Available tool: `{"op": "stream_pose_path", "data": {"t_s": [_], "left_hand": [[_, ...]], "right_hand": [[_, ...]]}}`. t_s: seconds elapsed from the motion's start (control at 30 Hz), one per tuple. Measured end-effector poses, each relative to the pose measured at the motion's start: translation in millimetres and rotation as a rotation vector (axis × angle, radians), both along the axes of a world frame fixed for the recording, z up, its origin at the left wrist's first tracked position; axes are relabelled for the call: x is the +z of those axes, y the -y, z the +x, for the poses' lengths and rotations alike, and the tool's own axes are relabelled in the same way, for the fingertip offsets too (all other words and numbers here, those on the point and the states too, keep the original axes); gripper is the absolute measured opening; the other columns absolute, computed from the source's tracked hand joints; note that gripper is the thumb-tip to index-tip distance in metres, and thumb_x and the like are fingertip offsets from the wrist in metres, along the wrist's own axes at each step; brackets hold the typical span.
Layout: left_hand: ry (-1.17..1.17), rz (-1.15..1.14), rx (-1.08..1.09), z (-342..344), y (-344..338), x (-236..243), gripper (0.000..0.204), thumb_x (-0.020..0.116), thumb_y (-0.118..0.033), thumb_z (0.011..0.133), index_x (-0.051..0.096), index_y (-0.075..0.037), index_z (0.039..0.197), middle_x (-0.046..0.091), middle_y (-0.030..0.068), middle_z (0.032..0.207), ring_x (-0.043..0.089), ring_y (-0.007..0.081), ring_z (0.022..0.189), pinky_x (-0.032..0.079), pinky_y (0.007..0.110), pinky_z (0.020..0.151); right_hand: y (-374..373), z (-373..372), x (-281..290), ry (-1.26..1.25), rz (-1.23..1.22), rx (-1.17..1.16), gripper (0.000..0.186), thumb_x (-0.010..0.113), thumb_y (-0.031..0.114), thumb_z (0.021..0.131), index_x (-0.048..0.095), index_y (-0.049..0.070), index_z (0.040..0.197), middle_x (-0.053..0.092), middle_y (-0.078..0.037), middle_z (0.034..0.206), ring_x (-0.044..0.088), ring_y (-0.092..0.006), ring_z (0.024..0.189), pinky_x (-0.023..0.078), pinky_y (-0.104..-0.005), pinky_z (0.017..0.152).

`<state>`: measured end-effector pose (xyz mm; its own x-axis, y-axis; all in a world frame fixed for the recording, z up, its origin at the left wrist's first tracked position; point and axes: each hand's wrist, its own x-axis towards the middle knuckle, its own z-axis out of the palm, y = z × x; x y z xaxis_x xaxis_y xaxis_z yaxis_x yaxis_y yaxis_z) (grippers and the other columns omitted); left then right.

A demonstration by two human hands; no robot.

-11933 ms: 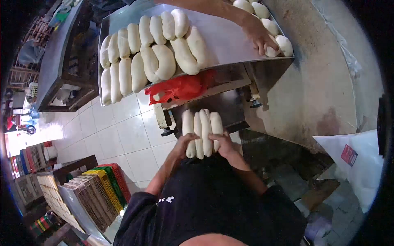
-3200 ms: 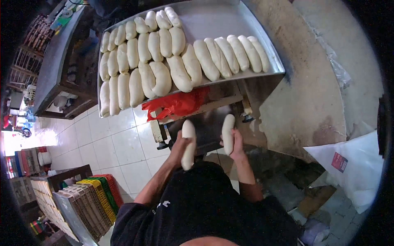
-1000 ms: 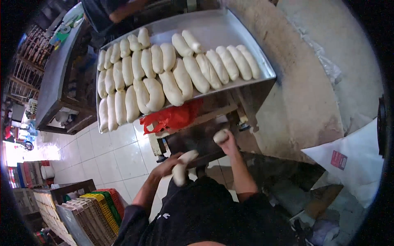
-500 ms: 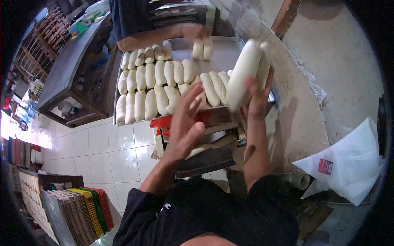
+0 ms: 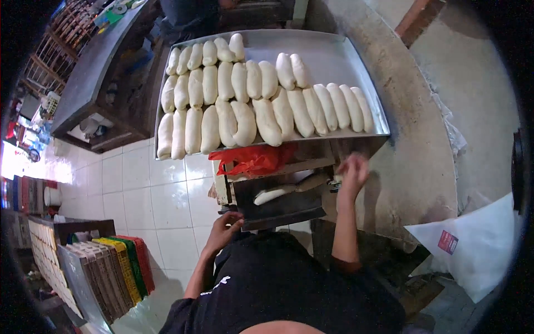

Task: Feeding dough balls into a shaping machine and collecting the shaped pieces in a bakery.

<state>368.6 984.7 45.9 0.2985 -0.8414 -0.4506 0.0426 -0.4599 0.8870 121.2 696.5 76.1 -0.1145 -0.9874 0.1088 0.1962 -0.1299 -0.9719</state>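
Observation:
A wide metal tray [image 5: 334, 53] holds several rows of pale, smooth dough rolls [image 5: 225, 80], laid side by side. In its nearest row, the rolls on the right [image 5: 328, 108] lean against one another. My left hand [image 5: 224, 229] hovers low, near the front edge of a dark machine bed [image 5: 289, 214], fingers loosely bent and apart, holding nothing. My right hand [image 5: 352, 171], slightly blurred, is just below the tray's near right corner, fingers bent loosely with nothing seen in them. On the dark bed between my hands lies one long dough piece [image 5: 274, 195].
A red plastic bag [image 5: 256, 160] hangs under the tray's near edge. To the right are a rough ledge [image 5: 414, 167] and a white sack [image 5: 473, 245]. Stacked coloured crates [image 5: 122, 273] and a dark workbench [image 5: 105, 78] stand left. Another person [image 5: 189, 16] is beyond the tray.
The large dough pieces in my right hand have been let go onto the tray. Both hands have drawn back toward me. The other person's arm has withdrawn from over the tray.

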Motion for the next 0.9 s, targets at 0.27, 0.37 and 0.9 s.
{"op": "stream_pose_path", "data": {"t_s": [0.27, 0.37, 0.9], "left_hand": [[1.089, -0.254, -0.323, -58, 114, -146, 0.055, 0.067, -0.033, 0.078, 0.047, -0.005, 0.121, 0.053, 0.0209, 0.112, 0.053, 0.0378, 0.104, 0.042, 0.046, 0.091], [1.061, 0.047, -0.658, -72, 137, -215, 0.059, 0.067, -0.032, 0.077, 0.046, -0.005, 0.124, 0.057, 0.0202, 0.103, 0.057, 0.0359, 0.096, 0.044, 0.047, 0.086], [-0.572, -0.04, 0.184, -35, 42, -35, 0.036, 0.048, -0.041, 0.091, 0.052, -0.007, 0.102, 0.053, 0.0028, 0.075, 0.052, 0.0126, 0.057, 0.044, 0.028, 0.049]], "right_hand": [[-47, -11, -192, -0.144, 1.026, 0.15, 0.064, 0.051, 0.037, 0.093, 0.023, 0.012, 0.145, 0.015, -0.011, 0.15, 0.032, -0.0279, 0.131, 0.046, -0.0439, 0.093], [-21, -6, -254, -0.27, 1.079, 0.009, 0.062, 0.051, 0.022, 0.092, 0.018, 0.011, 0.144, 0.029, -0.015, 0.14, 0.041, -0.0323, 0.119, 0.046, -0.0459, 0.096], [-151, -32, -112, 0.657, 0.933, 0.592, 0.045, 0.053, 0.04, 0.081, 0.047, 0.009, 0.113, 0.053, -0.011, 0.097, 0.051, -0.0247, 0.076, 0.046, -0.0365, 0.057]]}}
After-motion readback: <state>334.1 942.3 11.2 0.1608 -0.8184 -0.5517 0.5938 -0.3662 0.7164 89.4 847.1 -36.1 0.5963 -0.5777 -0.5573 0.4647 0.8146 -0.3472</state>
